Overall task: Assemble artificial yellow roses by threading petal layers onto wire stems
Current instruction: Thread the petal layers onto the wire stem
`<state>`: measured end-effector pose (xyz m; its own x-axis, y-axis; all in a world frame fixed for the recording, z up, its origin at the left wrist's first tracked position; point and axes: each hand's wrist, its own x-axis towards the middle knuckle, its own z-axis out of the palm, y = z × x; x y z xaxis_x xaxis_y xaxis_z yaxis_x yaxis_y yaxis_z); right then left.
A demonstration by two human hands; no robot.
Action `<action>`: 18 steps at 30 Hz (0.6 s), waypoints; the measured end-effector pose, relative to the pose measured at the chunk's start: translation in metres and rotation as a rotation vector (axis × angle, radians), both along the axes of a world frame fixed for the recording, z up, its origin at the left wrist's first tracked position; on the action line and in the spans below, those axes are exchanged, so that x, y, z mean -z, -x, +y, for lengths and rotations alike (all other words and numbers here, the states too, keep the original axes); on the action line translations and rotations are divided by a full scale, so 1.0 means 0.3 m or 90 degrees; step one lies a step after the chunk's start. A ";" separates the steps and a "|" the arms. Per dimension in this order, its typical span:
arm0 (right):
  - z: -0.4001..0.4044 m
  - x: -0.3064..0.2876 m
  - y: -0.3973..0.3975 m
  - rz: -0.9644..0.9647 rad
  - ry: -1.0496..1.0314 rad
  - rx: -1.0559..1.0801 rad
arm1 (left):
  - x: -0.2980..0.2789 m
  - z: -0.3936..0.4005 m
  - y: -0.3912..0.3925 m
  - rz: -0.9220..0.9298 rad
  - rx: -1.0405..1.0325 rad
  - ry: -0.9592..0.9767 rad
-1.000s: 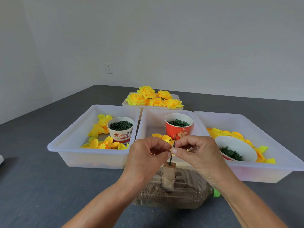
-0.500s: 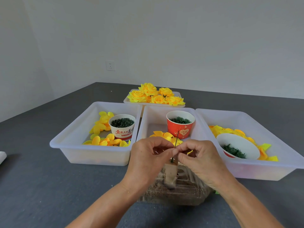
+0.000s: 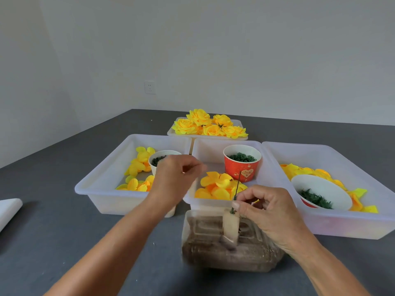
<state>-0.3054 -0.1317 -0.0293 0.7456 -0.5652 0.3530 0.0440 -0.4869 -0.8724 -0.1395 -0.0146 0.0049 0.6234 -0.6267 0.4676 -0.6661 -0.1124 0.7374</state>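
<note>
**Clerk:** Item one, wire stem [image 3: 236, 190]?

**Checker:** Standing nearly upright in a tan holder [image 3: 230, 228] on a clear bottle of brown filler [image 3: 228, 253], at the near edge of the tabletop [image 3: 64, 242]. The right hand [image 3: 269, 212] is pinching it low down, grip curled tight around the base. No petal layer is showing on it.

**Clerk:** Left hand [image 3: 175, 180]?

**Checker:** Hanging over the gap between the left tray [image 3: 102, 180] and middle tray [image 3: 198, 150], fingers curled. It is motion-blurred, so I cannot tell whether anything is in that grip.

**Clerk:** Finished stock?

**Checker:** Several assembled yellow roses [image 3: 210, 124] are lying in the far tray [image 3: 171, 132]. Work appears partly done; this stem is looking bare, every layer outstanding.

**Clerk:** Remaining supplies?

**Checker:** Loose yellow petals [image 3: 218, 188] in the middle tray, more in the left and right tray [image 3: 333, 154]. Red cup [image 3: 242, 167] and white cup [image 3: 155, 160] of green rings; white bowl [image 3: 322, 194] of green leaf pieces.

**Clerk:** Obstructions?

**Checker:** The middle tray's rim is sitting just behind the stem; cups are crowding the petals.
</note>
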 end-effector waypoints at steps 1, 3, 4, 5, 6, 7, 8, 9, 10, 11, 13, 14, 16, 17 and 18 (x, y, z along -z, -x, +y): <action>0.001 0.000 0.000 0.002 -0.002 -0.002 | -0.008 -0.003 -0.061 -0.047 -0.065 -0.050; 0.002 -0.002 -0.001 -0.002 -0.009 -0.004 | -0.016 -0.015 -0.177 -0.120 -0.158 -0.198; 0.002 -0.003 0.000 -0.004 -0.012 -0.002 | -0.010 -0.022 -0.225 -0.131 -0.178 -0.273; 0.003 -0.003 -0.001 -0.006 -0.015 -0.001 | 0.001 -0.031 -0.260 -0.138 -0.185 -0.357; 0.003 -0.004 0.000 -0.006 -0.017 -0.001 | 0.011 -0.043 -0.280 -0.152 -0.181 -0.446; 0.004 -0.005 0.000 -0.005 -0.015 -0.003 | 0.024 -0.056 -0.291 -0.160 -0.170 -0.533; 0.004 -0.006 0.001 -0.003 -0.012 -0.006 | 0.037 -0.068 -0.296 -0.154 -0.153 -0.594; 0.004 -0.006 0.002 -0.001 -0.008 -0.008 | 0.048 -0.080 -0.294 -0.133 -0.134 -0.633; 0.003 -0.007 0.003 0.001 -0.006 -0.009 | 0.057 -0.088 -0.287 -0.113 -0.115 -0.658; 0.001 -0.007 0.003 0.004 -0.005 -0.010 | 0.063 -0.094 -0.278 -0.104 -0.101 -0.676; 0.000 -0.007 0.005 0.010 -0.006 -0.012 | 0.068 -0.103 -0.263 -0.105 -0.085 -0.703; -0.001 -0.007 0.005 0.011 -0.006 -0.014 | 0.069 -0.105 -0.260 -0.108 -0.083 -0.711; -0.001 -0.006 0.004 0.014 -0.004 -0.015 | 0.074 -0.105 -0.262 -0.100 -0.093 -0.718; -0.001 -0.005 0.004 0.014 -0.004 -0.015 | 0.076 -0.103 -0.271 -0.085 -0.100 -0.709; -0.001 -0.006 0.004 0.013 -0.005 -0.014 | 0.075 -0.098 -0.278 -0.067 -0.104 -0.696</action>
